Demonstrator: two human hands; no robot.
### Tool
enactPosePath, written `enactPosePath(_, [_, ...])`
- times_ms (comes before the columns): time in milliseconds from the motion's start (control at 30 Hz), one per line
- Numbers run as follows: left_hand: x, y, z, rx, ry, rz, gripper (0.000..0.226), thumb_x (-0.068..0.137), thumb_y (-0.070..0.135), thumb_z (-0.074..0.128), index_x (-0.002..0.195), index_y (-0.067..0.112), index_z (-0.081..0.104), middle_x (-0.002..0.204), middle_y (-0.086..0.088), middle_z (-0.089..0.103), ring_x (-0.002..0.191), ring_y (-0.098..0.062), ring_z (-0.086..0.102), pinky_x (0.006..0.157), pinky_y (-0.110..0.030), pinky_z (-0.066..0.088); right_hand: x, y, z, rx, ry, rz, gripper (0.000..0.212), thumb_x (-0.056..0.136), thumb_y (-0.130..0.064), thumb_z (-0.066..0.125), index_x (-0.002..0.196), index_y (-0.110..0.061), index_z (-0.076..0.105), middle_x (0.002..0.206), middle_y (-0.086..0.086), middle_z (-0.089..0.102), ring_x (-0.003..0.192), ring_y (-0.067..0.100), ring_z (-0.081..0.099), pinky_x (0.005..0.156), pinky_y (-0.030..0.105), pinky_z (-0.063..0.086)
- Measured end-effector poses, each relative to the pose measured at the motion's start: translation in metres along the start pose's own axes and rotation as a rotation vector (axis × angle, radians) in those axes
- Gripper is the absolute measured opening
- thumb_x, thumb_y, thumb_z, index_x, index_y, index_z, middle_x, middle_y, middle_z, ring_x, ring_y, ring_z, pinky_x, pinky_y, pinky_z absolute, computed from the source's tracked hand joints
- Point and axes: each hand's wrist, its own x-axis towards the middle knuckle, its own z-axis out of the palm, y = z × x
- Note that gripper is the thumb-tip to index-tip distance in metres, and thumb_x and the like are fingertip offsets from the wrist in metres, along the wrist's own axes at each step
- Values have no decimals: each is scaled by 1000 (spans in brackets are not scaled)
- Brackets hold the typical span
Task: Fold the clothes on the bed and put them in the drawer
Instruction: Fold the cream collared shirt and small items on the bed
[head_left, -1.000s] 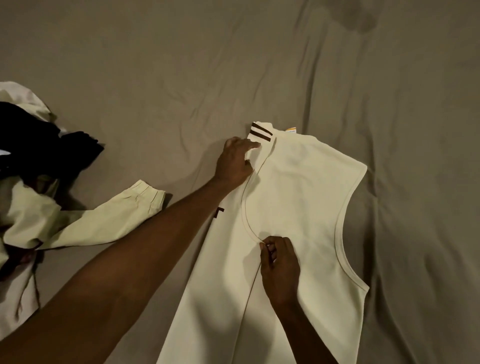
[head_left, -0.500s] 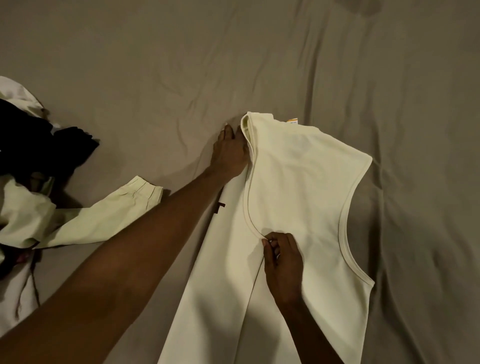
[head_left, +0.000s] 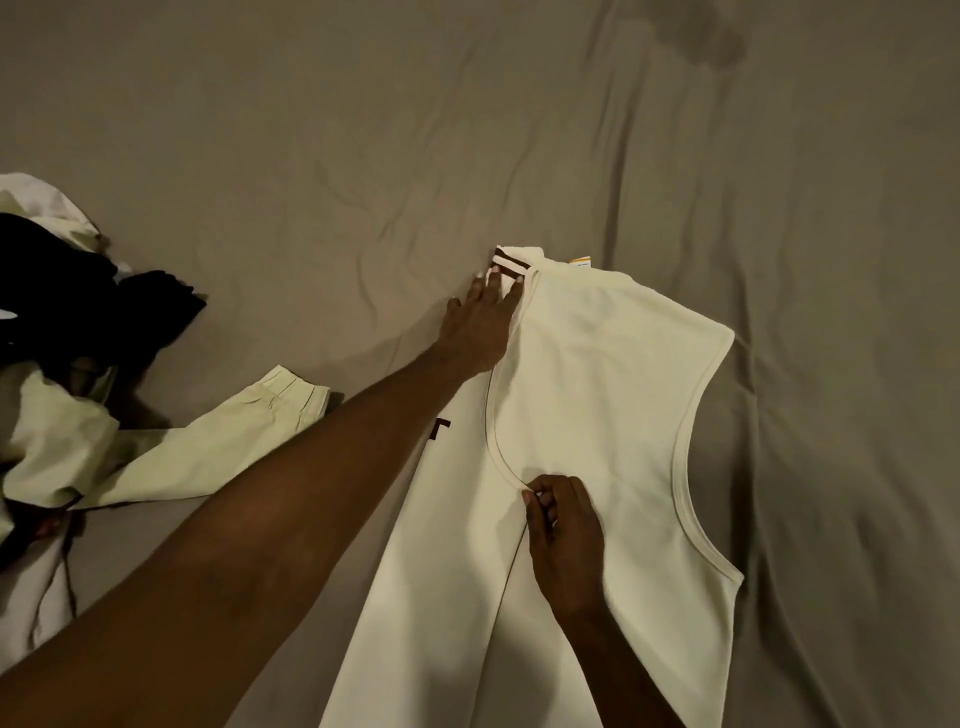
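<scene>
A cream sleeveless top (head_left: 597, 395) lies flat on the bed, folded lengthwise, with its armhole edges curving down the middle and the right side. My left hand (head_left: 480, 325) lies flat with straight fingers on its upper left corner, just below two dark brown stripes (head_left: 511, 262). My right hand (head_left: 563, 535) pinches the bottom of the curved armhole seam near the middle of the top. A small yellow label (head_left: 581, 261) shows at the top edge.
A heap of unfolded clothes lies at the left: a pale green long-sleeved shirt (head_left: 171, 447) with its cuff pointing right, and a black garment (head_left: 88, 301). The grey-brown bedsheet (head_left: 519, 130) is wrinkled all around, with a dark patch at the upper right.
The striped corner, tucked out of sight half a second ago, shows again above my left hand, whose fingers now lie flat and straight. My right hand keeps its pinch on the seam.
</scene>
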Motion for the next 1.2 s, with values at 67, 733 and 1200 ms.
enactPosePath(67, [0,3,0,-5,-25,-22,81,98,11,46,163,23,0,170,-12,2,157,-32,6,115,-57,32,-1,1,0,-9,9,-5,3,101,-20,65,104,-18,64,92,-10,55,79,7,57,70,21,50])
enactPosePath(733, [-449,282,120,-578,-575,-140,69,51,79,61,79,18,76,68,2,66,49,-18,62,39,-28,46,-61,86,-176,-247,237,304,36,92,-12,75,126,-7,64,124,17,57,104,20,57,92,28,43])
enactPosePath(1200, [-461,322,114,-524,-423,-348,54,23,31,94,66,12,66,58,-4,56,45,-21,59,32,-32,43,-12,69,-201,-76,-28,521,16,82,-28,80,84,-17,69,73,5,73,76,30,72,79,47,59])
